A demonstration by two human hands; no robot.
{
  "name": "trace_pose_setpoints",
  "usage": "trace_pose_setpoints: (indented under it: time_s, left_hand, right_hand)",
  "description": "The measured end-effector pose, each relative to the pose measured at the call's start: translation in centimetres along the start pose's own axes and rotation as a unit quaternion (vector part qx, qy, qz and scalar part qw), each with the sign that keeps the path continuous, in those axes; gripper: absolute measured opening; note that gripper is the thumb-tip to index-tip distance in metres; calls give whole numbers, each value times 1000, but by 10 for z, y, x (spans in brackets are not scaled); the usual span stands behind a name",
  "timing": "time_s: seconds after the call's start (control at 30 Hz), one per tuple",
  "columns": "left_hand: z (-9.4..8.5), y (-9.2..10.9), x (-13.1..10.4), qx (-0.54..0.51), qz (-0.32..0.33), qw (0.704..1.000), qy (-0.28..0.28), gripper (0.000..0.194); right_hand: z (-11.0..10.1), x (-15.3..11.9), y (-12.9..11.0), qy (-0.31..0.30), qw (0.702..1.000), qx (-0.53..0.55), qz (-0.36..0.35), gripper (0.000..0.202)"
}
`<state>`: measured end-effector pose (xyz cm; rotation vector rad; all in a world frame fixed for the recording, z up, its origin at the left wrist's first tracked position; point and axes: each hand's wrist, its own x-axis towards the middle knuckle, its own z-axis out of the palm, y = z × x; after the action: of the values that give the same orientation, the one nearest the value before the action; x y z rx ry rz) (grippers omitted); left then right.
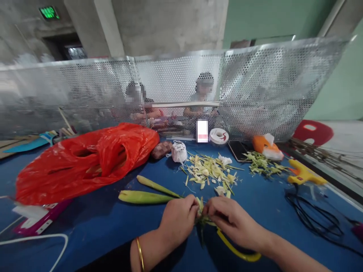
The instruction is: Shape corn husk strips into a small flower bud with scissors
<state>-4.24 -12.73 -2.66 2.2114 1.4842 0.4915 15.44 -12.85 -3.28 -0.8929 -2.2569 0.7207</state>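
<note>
In the head view my left hand [181, 215] and my right hand [231, 217] meet low in the centre, thumbs and fingers pinched. Between them is a small tuft of pale green plant pieces [200, 206], partly hidden by my fingers. A curved yellow band [236, 249] runs out beneath my right hand; whether it joins the tuft I cannot tell. Left of my left hand lie two long green husk-like shoots [146, 197], their tips pointing towards it. A loose heap of pale green and yellowish plant scraps [210, 170] lies just beyond both hands.
A red plastic bag [87, 162] fills the left side. White string [179, 152], a tape roll [219, 136], a phone [238, 151] and an orange tissue pack [266, 146] line the back. At right lies a yellow glue gun [306, 173] with black cord [312, 219]. Behind a perforated screen [176, 75] sit two people.
</note>
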Motion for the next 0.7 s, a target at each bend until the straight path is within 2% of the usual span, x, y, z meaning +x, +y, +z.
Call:
trace_pose_setpoints:
  time_s: [0.13,0.27,0.43,0.57,0.7]
  left_hand:
    - [1,-4,4,2,25,1000,-10,17]
    - [-2,-7,8,-7,99,995,-3,12]
    - [0,-11,18,-157,185,969,-38,13]
    - [2,-12,24,-239,175,952,-78,13]
    - [-3,-11,23,-324,104,927,-160,15]
  right_hand:
    - [2,-4,11,-11,999,30,9,18]
    - [0,-5,15,-31,999,11,7,19]
    - [-3,-4,15,-38,999,2,2,20]
    - [-6,-4,17,-52,999,-6,-2,18]
    - [-7,-3,18,-55,998,10,9,18]
